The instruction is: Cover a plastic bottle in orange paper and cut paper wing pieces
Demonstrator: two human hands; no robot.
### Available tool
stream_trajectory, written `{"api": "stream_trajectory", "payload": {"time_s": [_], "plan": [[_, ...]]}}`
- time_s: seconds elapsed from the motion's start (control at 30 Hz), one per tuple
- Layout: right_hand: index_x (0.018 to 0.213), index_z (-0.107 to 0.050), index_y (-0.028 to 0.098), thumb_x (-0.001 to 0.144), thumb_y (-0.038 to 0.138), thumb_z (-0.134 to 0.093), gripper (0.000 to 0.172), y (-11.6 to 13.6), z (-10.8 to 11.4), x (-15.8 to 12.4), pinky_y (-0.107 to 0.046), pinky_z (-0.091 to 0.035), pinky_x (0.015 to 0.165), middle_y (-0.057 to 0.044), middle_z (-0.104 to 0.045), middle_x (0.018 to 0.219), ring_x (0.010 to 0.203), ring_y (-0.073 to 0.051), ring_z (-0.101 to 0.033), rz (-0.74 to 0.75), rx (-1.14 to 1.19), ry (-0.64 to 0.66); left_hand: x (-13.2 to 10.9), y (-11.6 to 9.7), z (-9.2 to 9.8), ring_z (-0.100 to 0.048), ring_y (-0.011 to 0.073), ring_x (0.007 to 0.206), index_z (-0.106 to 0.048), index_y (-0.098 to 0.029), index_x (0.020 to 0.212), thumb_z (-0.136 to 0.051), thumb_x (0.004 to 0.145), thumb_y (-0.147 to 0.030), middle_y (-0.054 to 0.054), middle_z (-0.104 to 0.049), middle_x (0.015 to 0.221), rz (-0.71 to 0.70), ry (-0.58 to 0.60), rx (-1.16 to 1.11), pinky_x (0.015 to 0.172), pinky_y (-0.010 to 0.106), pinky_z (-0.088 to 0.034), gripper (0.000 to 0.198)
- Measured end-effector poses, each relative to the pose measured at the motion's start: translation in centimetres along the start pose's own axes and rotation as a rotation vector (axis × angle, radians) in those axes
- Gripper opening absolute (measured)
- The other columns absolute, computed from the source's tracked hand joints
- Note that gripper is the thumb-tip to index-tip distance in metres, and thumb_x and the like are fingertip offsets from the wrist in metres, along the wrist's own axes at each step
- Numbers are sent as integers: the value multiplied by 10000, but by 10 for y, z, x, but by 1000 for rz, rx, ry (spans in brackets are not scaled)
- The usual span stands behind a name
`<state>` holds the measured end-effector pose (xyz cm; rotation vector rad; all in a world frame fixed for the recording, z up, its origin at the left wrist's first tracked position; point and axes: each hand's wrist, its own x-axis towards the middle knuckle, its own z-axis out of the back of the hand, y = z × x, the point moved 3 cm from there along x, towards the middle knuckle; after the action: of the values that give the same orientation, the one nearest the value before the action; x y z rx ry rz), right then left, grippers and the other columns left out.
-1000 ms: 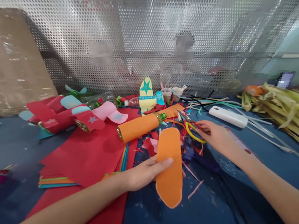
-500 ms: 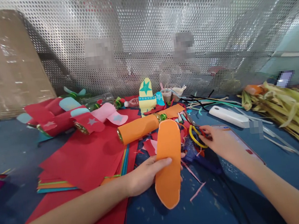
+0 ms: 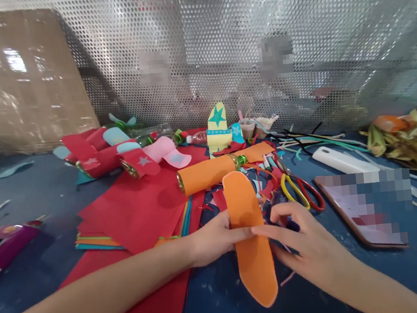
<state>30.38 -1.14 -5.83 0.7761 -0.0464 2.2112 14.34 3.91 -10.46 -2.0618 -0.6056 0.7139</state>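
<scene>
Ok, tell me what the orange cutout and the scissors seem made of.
Orange cutout: matte, perhaps card or thin foam, judging by its dull face and pale edge. Scissors: handles probably smooth plastic, coloured solid yellow and red; blades likely metal, being grey.

Left hand (image 3: 214, 239): pinching | right hand (image 3: 300, 241): loosely curled, close beside it

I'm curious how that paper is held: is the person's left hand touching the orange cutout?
Touching. The head view shows the left hand gripping the orange cutout, its thumb lying across the front face.
</scene>
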Motion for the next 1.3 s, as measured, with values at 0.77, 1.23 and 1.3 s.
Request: {"api": "stream_trajectory", "payload": {"time_s": [0.77,1.23,1.3], "plan": [[668,-592,213,917,383,-500,315,-16,-4,2,-257,-447,539,5,-594,635,560,-149,-575,-493,136,94,-1,-7,-6,-446,299,1295,-595,-185,1231,-461,864,-633,124,-563,1334,-7,203,-163,1086,481,-313,594],[702,-505,222,859,352,-580,217,-14,2,2,-232,-439,504,18,-555,658,547,-129,-544,-497,72,-44,-1,-2,-7,-630,214,1055,-689,-192,1053,-691,789,-466,75,-672,1133,-60,120,19,993,400,-455,381],[846,-537,220,853,362,-586,150,-14,6,2,-232,-476,525,1,-581,739,579,-135,-563,-518,93,-110,-1,-2,-8,-639,201,1011,-688,-194,1042,-688,780,-491,61,-684,1071,-43,132,54,976,376,-456,396]]}}
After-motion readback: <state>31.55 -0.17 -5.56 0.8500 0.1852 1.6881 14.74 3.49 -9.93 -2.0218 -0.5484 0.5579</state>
